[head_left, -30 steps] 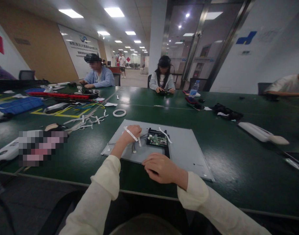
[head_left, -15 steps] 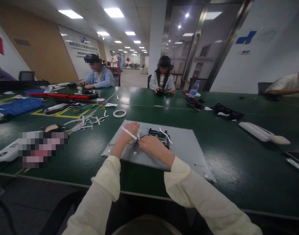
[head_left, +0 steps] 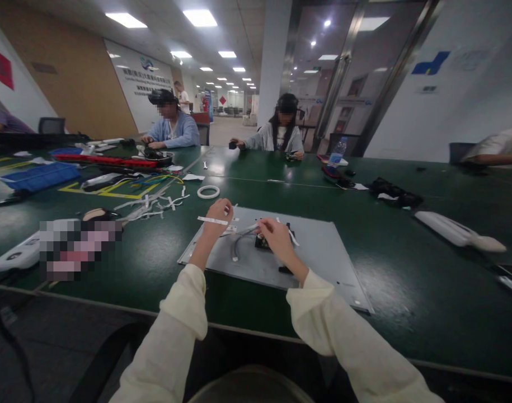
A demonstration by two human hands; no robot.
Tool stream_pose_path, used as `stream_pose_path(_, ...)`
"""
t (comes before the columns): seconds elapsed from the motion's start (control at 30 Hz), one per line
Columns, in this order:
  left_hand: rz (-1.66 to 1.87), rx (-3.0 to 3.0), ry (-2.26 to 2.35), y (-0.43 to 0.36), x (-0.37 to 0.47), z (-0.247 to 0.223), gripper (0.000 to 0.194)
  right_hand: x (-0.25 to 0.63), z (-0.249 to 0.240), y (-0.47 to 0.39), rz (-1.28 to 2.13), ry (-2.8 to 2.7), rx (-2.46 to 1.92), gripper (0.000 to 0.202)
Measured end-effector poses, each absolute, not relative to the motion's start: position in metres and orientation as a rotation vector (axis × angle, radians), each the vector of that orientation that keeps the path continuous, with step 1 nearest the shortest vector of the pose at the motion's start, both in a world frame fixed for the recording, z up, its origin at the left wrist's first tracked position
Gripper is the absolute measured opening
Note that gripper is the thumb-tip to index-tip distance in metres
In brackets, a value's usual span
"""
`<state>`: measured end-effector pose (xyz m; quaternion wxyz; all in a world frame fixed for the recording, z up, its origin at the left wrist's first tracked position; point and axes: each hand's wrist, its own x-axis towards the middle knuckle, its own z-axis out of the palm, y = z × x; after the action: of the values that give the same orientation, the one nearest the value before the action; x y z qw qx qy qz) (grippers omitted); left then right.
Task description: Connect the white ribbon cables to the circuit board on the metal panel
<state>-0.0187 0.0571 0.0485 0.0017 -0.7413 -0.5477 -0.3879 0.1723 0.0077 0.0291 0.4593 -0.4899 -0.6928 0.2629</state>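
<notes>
A flat grey panel (head_left: 323, 263) lies on the table before me. My right hand (head_left: 276, 238) is over its middle, finger and thumb pinched on the end of a grey cable (head_left: 248, 230). A bent length of this cable rests on the panel. Beneath and beside my right hand is a black part with a small circuit board (head_left: 262, 242), partly hidden. My left hand (head_left: 220, 212) hovers above the panel's far left corner, fingers curled; what they hold, if anything, is hidden. Across its back sticks a white tape strip (head_left: 212, 220). Another white strip (head_left: 294, 235) hangs on the black part.
A tape roll (head_left: 208, 192) lies beyond the panel. Loose white strips (head_left: 155, 208), a blue tray (head_left: 40, 177) and a white power strip (head_left: 16, 252) are at left. A long white object (head_left: 444, 228) lies at right. Co-workers (head_left: 285, 131) sit across the table.
My hands have moved apart: the right one went rightward with the cable end, the left one rose slightly. The black part sits turned under my right hand. A co-worker opposite has stretched out an arm.
</notes>
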Motion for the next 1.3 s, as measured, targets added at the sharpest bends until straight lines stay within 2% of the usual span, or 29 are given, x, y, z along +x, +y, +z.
stream_pose_path(0.17, -1.593, -2.321, -1.815, 0.061, -0.021, 0.051, 0.007, 0.173, 0.018, 0.018, 0.954, -1.385, -1.107, 0.023)
stream_pose_path(0.67, -2.192, -2.612, -1.749, 0.051, -0.017, 0.062, 0.01, 0.173, 0.033, 0.016, 1.214, -0.924, -1.0, 0.024)
stream_pose_path(1.0, -2.074, -2.879, -1.672, 0.04, -0.012, 0.068, 0.02, 0.174, 0.034, 0.015, 1.203, -0.931, -0.997, 0.026)
stream_pose_path(1.3, -1.696, -2.965, -1.539, 0.041, 0.001, 0.058, 0.017, 0.172, 0.027, 0.015, 1.175, -1.076, -0.948, 0.028)
